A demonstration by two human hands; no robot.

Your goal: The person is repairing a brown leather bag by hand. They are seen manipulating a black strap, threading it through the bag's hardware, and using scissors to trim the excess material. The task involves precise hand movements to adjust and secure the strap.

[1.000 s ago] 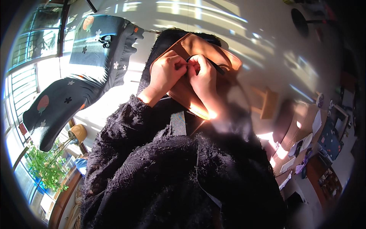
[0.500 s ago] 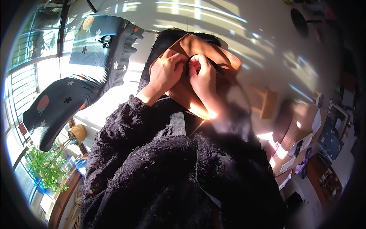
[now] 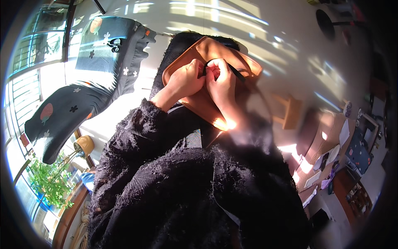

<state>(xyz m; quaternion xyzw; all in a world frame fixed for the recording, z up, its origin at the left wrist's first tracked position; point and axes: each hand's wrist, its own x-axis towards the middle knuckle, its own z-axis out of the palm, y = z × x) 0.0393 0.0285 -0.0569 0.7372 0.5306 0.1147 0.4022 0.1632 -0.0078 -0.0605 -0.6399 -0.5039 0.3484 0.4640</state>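
A brown leather-like bag lies tilted across my lap. Above it, my left hand is closed, its thumb and fingertips pinching at the dark end of a narrow black strap. Close against it, my right hand is closed too, fingers curled around the same strap, which runs off to the right over the bag. The fingertips of both hands nearly meet, and they hide the exact spot where the strap is gripped.
Black fuzzy sleeves and clothing fill the lower middle. To the left stands a chair with a dark patterned cover, with a small black object on it. A leafy plant is lower left. A wooden stool and cluttered cardboard box are right.
My left hand has shifted slightly down and right and turned, its fingers curling in closer to the right hand. The right hand and the bag have hardly moved.
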